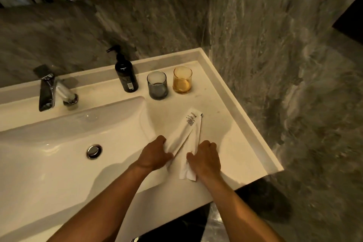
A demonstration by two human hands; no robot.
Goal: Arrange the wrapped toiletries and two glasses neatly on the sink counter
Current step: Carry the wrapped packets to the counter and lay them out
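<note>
Two long white wrapped toiletries [188,133] lie overlapping on the white sink counter [231,123], fanned apart at their near ends. My left hand [154,155] grips the near end of the left packet. My right hand [206,158] presses on the near end of the right packet. At the back of the counter stand a grey glass [157,85] and, just to its right, an amber glass [182,80], both upright and slightly apart.
A dark pump bottle [125,74] stands left of the grey glass. The chrome faucet [53,90] and the basin with its drain [94,151] fill the left. Grey stone walls close the back and right; the counter's front edge runs right of my right hand.
</note>
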